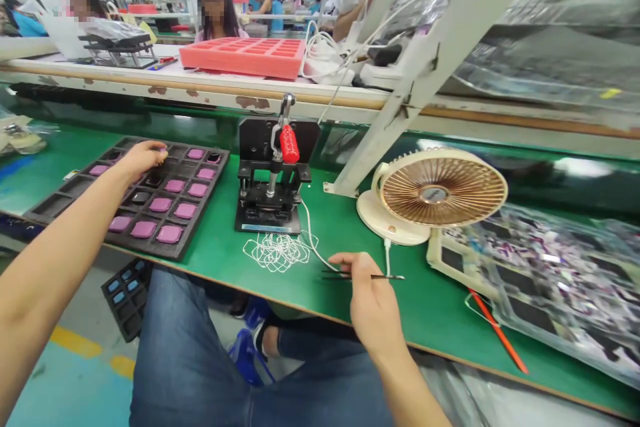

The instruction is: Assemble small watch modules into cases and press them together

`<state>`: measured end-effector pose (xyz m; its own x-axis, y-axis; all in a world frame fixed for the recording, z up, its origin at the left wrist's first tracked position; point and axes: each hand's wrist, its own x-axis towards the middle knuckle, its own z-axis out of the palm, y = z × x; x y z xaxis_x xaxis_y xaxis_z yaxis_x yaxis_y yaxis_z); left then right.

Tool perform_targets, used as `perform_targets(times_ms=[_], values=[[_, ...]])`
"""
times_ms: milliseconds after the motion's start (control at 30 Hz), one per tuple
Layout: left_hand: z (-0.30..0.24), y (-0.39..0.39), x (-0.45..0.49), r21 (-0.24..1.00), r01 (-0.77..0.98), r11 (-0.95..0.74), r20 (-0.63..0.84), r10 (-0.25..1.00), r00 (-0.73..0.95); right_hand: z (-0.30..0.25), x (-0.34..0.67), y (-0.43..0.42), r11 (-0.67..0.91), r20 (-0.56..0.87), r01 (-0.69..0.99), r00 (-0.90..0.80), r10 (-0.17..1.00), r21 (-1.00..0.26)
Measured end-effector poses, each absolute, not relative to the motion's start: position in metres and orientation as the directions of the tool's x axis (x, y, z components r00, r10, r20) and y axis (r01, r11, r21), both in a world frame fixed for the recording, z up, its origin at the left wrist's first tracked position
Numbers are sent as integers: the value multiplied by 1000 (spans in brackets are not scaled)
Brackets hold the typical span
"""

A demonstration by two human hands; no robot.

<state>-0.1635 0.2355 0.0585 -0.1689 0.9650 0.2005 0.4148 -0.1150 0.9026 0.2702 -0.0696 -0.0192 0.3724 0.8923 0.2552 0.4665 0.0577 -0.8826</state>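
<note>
My left hand reaches over the far part of a black foam tray. Its fingers are pinched together at one compartment; what they grip is mostly hidden. Purple square pieces lie in many of the compartments, and a few hold black square pieces. Above the bench's front edge, my right hand is closed around thin dark tweezers, held level. Between the hands stands a black toggle press with a red handle. A tangle of white string lies before it.
A cream fan stands right of the press, near a slanted white post. Farther right is a plastic-covered tray of pieces, with a red stick beside it. A pink foam tray sits on the raised shelf; people work beyond.
</note>
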Motion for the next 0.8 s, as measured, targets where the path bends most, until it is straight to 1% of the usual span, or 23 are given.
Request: perform_targets(times_ms=[67, 100, 167, 233, 333, 400, 467, 500, 600, 667, 800], values=[[68, 213, -161, 966, 240, -91, 136, 975, -176, -22, 276, -77, 20, 258, 566, 344, 903, -824], [72, 197, -157, 986, 150, -79, 104, 980, -170, -22, 279, -80, 19, 244, 572, 319, 916, -820], [75, 156, -144, 997, -26, -79, 75, 988, -136, -22, 284, -86, 62, 233, 530, 263, 936, -846], [69, 106, -120, 973, -231, -18, 7, 999, -49, -22, 282, -90, 125, 269, 476, 249, 930, -871], [45, 31, -70, 942, -300, 151, -126, 987, 103, -24, 264, -95, 213, 377, 461, 298, 877, -861], [27, -9, -38, 857, -402, 323, -241, 940, 241, -24, 244, -97, 312, 443, 424, 257, 859, -850], [11, -37, -13, 808, -411, 422, -303, 896, 325, -24, 221, -97, 431, 503, 349, 150, 851, -832], [5, -46, -5, 806, -390, 445, -316, 881, 352, -24, 211, -97, 486, 535, 313, 93, 840, -816], [-5, -60, 8, 858, -290, 423, -309, 878, 365, -26, 190, -96, 608, 628, 274, -16, 778, -745], [-7, -63, 9, 891, -243, 383, -288, 892, 349, -29, 183, -96, 634, 651, 287, -43, 758, -718], [-7, -66, 7, 915, -192, 356, -274, 895, 351, -31, 183, -98, 627, 641, 315, -70, 764, -713]])
